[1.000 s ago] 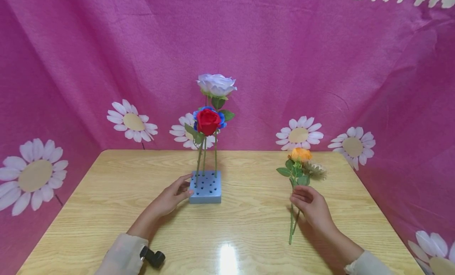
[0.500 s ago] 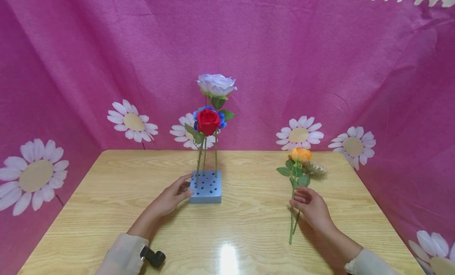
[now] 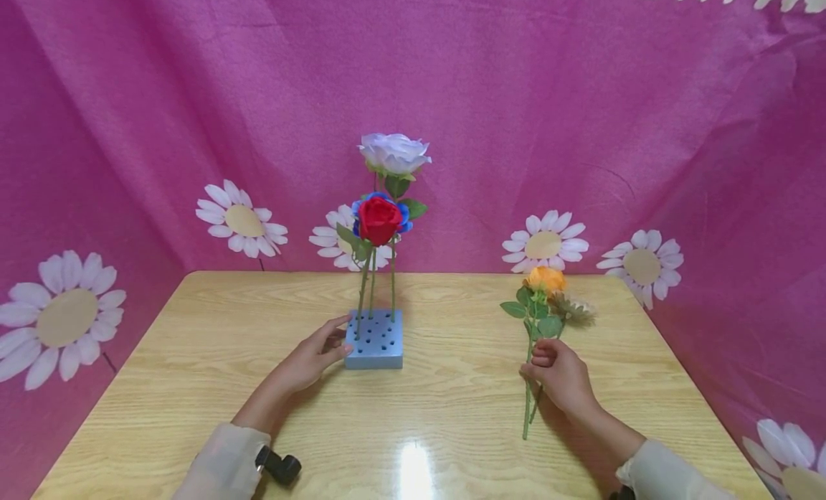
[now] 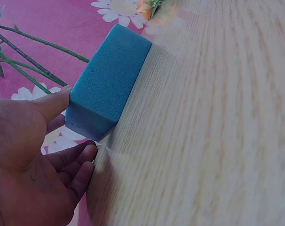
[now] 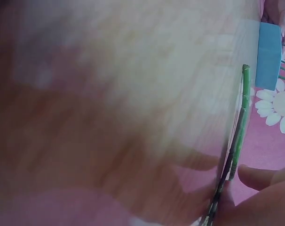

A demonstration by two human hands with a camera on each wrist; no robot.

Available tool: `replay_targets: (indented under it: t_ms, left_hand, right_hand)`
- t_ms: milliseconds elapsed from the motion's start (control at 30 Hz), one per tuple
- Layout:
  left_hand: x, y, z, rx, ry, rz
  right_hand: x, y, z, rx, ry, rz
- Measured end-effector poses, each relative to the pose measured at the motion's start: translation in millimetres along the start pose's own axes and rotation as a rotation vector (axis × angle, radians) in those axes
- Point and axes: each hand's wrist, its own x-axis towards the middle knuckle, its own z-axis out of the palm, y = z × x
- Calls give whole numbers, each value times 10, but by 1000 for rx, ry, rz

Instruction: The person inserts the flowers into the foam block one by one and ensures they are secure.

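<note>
In the head view a blue foam block (image 3: pixel 374 360) with several holes in its top holds three upright artificial flowers. They are a red rose (image 3: pixel 379 220), a blue flower mostly hidden behind it, and a tall pale lilac rose (image 3: pixel 395 153). My left hand (image 3: pixel 314 358) touches the block's left side with thumb and index finger; in the left wrist view the other fingers hang bent beside it. On the right, my right hand (image 3: pixel 563 374) pinches the green stem of an orange flower (image 3: pixel 546 278). A brownish-white flower (image 3: pixel 576 312) lies beside it, its darker stem crossing close by.
The wooden table (image 3: pixel 445 385) ends at a pink cloth backdrop (image 3: pixel 464 127) printed with daisies, which also hangs along both sides. A small black device (image 3: pixel 279 467) is on the left cuff.
My right hand has shifted slightly left and toward me along the stems, and the orange flower's stem and leaves have moved a little left. The left hand and block stay in place.
</note>
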Motion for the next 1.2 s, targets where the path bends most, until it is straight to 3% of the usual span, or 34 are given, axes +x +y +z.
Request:
replay_targets:
  t_ms: [333, 500, 1000, 1200]
  left_hand:
    - [-2, 5, 0, -5, -3, -14]
    - [-4, 4, 0, -2, -2, -7]
    - [0, 6, 3, 8, 4, -10]
    - [-1, 15, 2, 4, 4, -9]
  right_hand:
    - [18, -29, 20, -6, -34, 8]
    - [51, -43, -9, 49, -73, 31]
    - [138, -106, -198, 346, -219, 149]
    - [137, -148, -251, 575, -297, 221]
